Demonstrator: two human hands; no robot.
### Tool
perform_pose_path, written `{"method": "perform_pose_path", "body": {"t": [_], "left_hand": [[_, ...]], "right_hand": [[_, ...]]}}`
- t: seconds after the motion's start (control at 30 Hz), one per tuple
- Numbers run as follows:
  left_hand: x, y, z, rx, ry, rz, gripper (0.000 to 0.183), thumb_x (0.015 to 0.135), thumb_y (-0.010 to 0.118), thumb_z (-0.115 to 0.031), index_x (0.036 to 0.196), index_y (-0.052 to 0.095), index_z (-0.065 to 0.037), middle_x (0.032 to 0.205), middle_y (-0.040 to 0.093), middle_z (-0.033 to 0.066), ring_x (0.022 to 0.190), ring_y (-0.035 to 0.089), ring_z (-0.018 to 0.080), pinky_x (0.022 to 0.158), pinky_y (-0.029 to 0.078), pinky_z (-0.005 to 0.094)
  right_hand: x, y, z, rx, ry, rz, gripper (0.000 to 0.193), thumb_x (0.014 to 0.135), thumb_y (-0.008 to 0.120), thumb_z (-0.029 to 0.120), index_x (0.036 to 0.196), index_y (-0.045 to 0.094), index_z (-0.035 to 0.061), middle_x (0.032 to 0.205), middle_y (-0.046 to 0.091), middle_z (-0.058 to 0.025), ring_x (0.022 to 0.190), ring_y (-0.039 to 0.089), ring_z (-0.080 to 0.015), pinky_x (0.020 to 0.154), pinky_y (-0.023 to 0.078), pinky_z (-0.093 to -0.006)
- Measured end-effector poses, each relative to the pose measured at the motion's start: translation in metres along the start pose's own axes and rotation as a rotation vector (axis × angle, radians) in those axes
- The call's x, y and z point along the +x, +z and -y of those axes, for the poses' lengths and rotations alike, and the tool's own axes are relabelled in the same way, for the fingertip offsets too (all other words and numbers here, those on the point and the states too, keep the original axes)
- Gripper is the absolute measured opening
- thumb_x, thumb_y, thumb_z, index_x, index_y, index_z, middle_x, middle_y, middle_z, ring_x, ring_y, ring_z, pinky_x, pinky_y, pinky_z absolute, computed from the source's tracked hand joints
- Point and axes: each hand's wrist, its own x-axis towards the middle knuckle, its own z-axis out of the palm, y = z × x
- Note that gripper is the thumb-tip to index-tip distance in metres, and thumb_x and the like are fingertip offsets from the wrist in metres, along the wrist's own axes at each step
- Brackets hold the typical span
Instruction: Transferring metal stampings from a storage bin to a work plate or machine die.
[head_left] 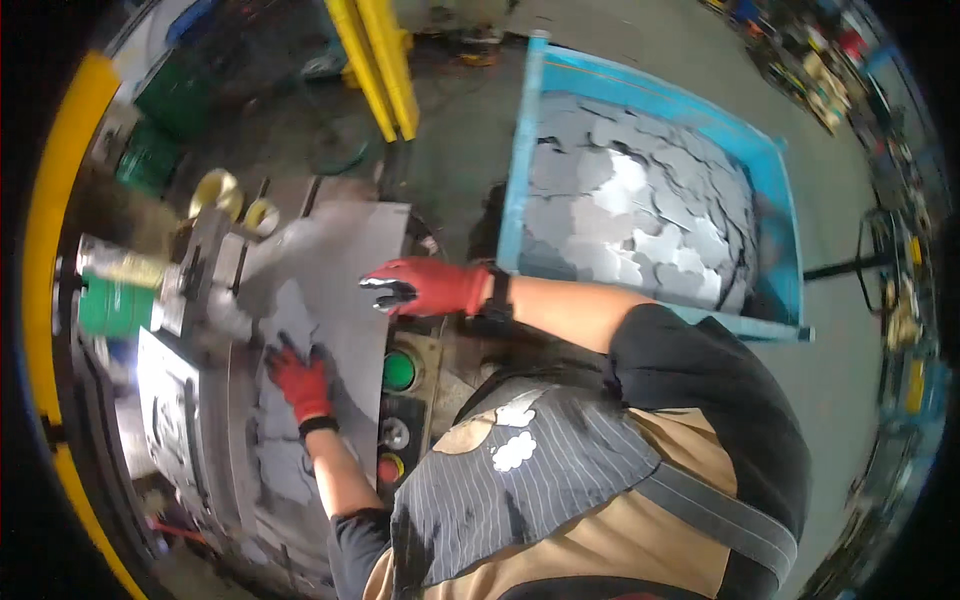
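Grey metal, by its look, forms the jagged piece (290, 306) lying on the plate (368, 300) toward 9 o'clock. The hands are apart. The left hand (300, 382), at 8 o'clock, rests on the piece with fingers spread, presumably to steady it over a broad area. The right hand (425, 287), near centre, is above the plate's edge, fingers toward 9 o'clock; whether it grips anything cannot be told. Red gloves likely guard against sharp edges. At 2 o'clock, the blue bin (519, 170) holds similar pieces (690, 190), its high walls apparently containing the pile. The green button (399, 370) sits beside the plate, probably for easy reach.
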Motion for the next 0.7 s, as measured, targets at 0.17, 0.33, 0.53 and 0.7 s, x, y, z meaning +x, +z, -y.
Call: {"method": "perform_pose_path", "body": {"t": [0.17,0.33,0.53,0.7], "left_hand": [[-0.003,-0.067,-0.069,-0.149,0.088,0.026,0.07,0.084,0.057,-0.043,0.139,0.033,-0.005,0.138,0.037,0.0248,0.131,0.032,0.0394,0.107,0.027,0.0469],[-0.046,-0.101,-0.228,-0.614,0.727,-0.04,0.066,0.08,0.066,-0.032,0.134,0.041,-0.003,0.135,0.043,0.0202,0.126,0.039,0.0367,0.105,0.032,0.0427],[-0.145,-0.072,-0.44,-0.532,1.093,0.253,0.064,0.081,0.062,-0.039,0.132,0.044,-0.004,0.13,0.047,0.0194,0.123,0.041,0.0384,0.105,0.032,0.0435],[-0.191,-0.027,-0.509,-0.511,1.034,0.283,0.056,0.085,0.054,-0.043,0.126,0.05,-0.006,0.125,0.051,0.0174,0.116,0.047,0.0368,0.102,0.035,0.0443]], "right_hand": [[-0.154,-0.109,-0.006,-0.094,0.335,-0.404,0.054,0.079,0.07,0.031,0.125,0.052,0.0096,0.117,0.058,-0.0134,0.107,0.056,-0.031,0.092,0.044,-0.0378],[-0.292,-0.156,0.004,0.056,0.688,-0.63,0.049,0.08,0.07,0.029,0.121,0.055,0.0064,0.111,0.062,-0.0143,0.1,0.06,-0.0305,0.087,0.046,-0.0351],[-0.404,-0.207,0.007,-0.147,0.69,-0.58,0.047,0.08,0.07,0.029,0.119,0.057,0.0054,0.106,0.064,-0.0147,0.096,0.061,-0.0301,0.084,0.047,-0.0351],[-0.496,-0.296,-0.027,-0.102,0.852,-0.629,0.047,0.081,0.069,0.028,0.12,0.056,0.0056,0.101,0.065,-0.0131,0.086,0.06,-0.019,0.076,0.047,-0.0292]]}}
